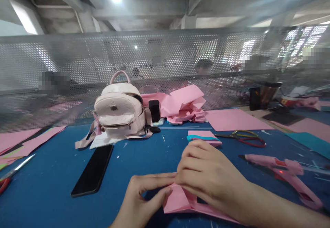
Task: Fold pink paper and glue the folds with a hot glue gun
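A folded piece of pink paper [180, 200] lies at the front of the blue table, under both hands. My left hand [146, 193] pinches its upper left edge between thumb and fingers. Bent over the paper's top from the right, my right hand [206, 173] has its fingers closed on the same edge, its fingertips meeting those of the left. The right palm and wrist hide part of the paper. Just beyond the right knuckles sits a small pink folded paper piece [203, 137] with a blue strip. To the right lies a pink glue gun [283, 169] with a red light.
Scissors [247, 137] lie beyond the glue gun; another pair [18, 169] is at far left. A black phone [94, 169] lies before a white backpack [121, 109]. Crumpled pink paper [185, 102] and flat pink sheets [237, 119] line the back, below a perforated metal screen [160, 56].
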Motion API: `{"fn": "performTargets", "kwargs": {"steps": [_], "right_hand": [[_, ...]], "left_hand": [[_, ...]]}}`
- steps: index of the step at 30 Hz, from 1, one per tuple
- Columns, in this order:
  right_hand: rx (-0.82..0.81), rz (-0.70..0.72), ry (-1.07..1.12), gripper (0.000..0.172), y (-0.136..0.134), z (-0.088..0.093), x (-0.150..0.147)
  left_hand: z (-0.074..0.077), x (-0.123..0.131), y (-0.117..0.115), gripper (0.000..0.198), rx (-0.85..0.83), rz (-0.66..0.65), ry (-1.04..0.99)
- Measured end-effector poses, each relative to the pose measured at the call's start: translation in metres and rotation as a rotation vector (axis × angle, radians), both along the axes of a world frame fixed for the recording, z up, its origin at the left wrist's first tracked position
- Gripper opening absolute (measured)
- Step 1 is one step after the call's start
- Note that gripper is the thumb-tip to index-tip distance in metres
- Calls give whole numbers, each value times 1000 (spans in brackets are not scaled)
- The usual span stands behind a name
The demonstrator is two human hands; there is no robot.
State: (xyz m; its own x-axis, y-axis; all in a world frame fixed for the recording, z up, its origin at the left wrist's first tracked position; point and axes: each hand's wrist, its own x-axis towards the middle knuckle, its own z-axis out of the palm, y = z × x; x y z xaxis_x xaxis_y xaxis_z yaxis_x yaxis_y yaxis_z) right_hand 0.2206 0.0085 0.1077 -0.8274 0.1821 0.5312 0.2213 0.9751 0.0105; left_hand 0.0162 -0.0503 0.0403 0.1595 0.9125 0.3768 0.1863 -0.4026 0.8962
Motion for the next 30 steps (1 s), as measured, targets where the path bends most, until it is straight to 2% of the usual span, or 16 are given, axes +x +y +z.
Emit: {"fn": "performTargets", "kwargs": {"steps": [7, 12, 16, 22, 30], "right_hand": [[-58, 13, 2, 36, -4, 1, -2], [-37, 26, -31, 38, -3, 3, -2], [-45, 34, -31, 38, -2, 3, -1], [50, -8, -88, 23, -1, 0, -2], [21, -88, -104, 5, -3, 0, -2]], "left_hand": [[-1, -2, 0, 15, -176, 70, -123], [-1, -1, 4, 9, -276, 15, -213], [-1, -1, 6, 8, -281, 29, -231], [-3, -3, 6, 9, -245, 48, -191], [-4, -2, 4, 9, -220, 79, -193]]}}
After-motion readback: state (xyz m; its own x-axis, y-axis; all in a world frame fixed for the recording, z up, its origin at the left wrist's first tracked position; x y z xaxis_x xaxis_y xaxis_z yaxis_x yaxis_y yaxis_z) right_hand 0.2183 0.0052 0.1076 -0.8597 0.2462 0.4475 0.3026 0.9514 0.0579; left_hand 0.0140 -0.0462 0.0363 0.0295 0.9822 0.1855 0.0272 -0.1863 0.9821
